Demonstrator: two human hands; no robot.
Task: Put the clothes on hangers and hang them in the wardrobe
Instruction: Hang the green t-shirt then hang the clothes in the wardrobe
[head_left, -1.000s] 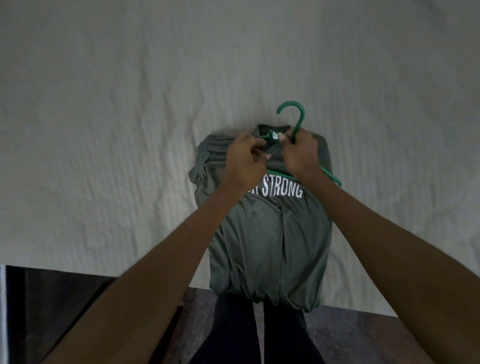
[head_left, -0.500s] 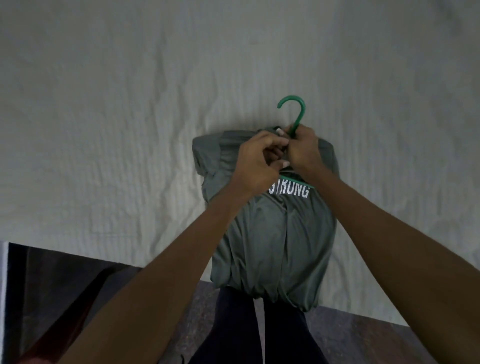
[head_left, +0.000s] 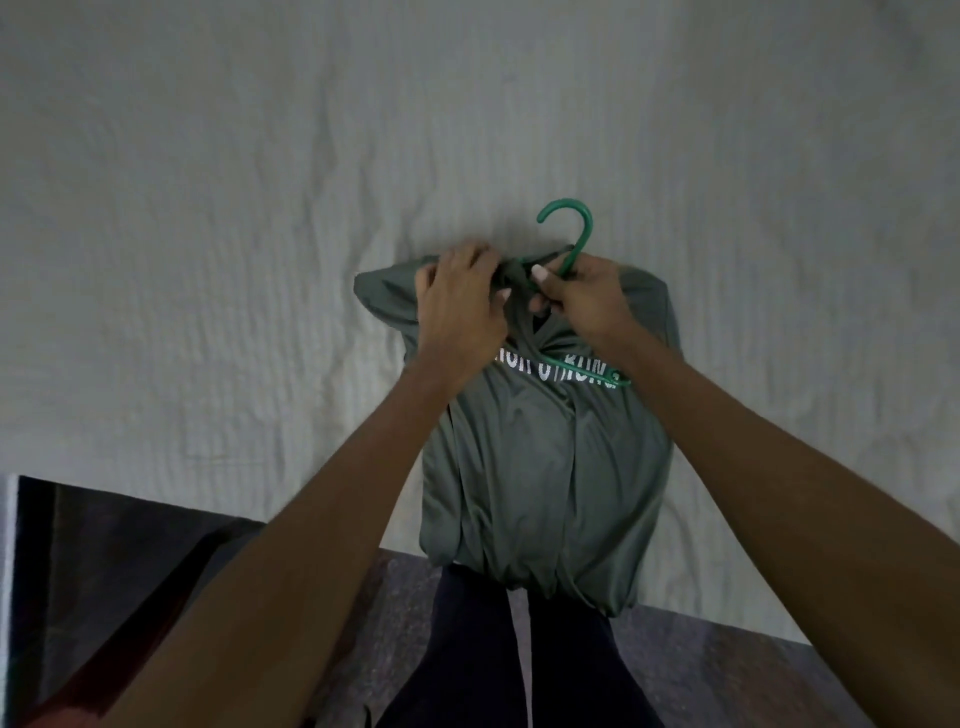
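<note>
White block lettering runs across the chest of the grey-green T-shirt (head_left: 545, 467). Folds in the cloth and a green hanger (head_left: 576, 244) bar break it up (only stray strokes show), so no word reads whole.

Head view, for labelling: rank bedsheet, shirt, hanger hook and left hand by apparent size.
1. bedsheet
2. shirt
3. left hand
4. hanger hook
The hand sits nearer the camera, but the order holds.
</note>
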